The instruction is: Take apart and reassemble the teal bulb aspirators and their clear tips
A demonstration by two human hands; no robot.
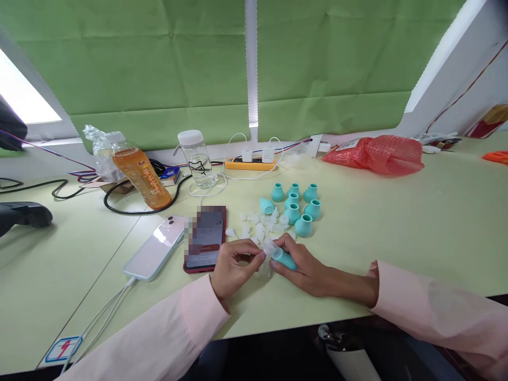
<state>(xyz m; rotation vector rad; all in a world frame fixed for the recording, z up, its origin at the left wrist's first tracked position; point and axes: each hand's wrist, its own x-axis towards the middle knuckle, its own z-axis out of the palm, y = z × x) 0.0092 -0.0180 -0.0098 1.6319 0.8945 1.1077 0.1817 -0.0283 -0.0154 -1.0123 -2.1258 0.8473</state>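
Observation:
My right hand [305,267] grips a teal rubber cup piece [284,258] lying sideways near the table's front edge. My left hand [232,267] pinches a small clear plastic piece [267,246] at the open end of that teal piece. Just beyond my hands lie several loose clear plastic pieces [257,225]. Behind them stands a cluster of several teal cup pieces [297,207]; one of them lies on its side.
Two phones lie left of my hands: a pale one [155,247] on a white cable and a red-cased one [206,238]. Further back are an orange drink bottle [143,177], a clear water bottle [197,159], a yellow power strip [250,163] and a red plastic bag [377,153].

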